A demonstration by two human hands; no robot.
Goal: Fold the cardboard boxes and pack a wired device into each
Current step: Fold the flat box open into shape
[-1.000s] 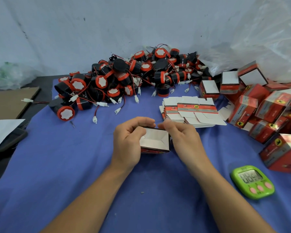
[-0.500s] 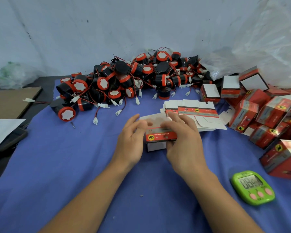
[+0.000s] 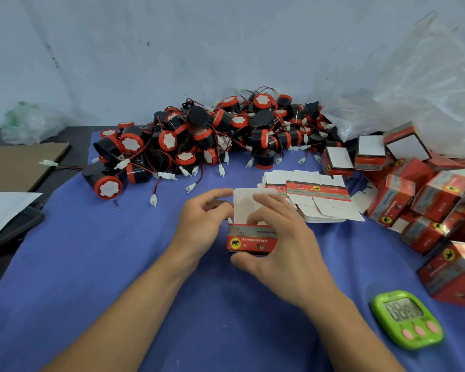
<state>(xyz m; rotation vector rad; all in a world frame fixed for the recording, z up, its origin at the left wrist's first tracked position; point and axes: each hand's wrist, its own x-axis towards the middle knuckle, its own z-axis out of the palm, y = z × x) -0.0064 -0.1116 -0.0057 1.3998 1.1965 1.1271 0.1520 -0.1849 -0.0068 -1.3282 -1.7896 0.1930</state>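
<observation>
The right hand (image 3: 277, 256) is curled round the red box (image 3: 251, 240), thumb beneath, mid blue cloth (image 3: 91, 264); its left edge is pinched by the left hand (image 3: 202, 226). The card is judged light, thin, easily creased, best held at corners. Bare cloth is seen near and left; flat blanks (image 3: 317, 200) crowd the right.

one wide-angle cam on my head, facing forward and down, close over my left hand (image 3: 202, 226) and right hand (image 3: 277, 256), blue cloth (image 3: 91, 264) below, wall (image 3: 172, 49) at top
</observation>
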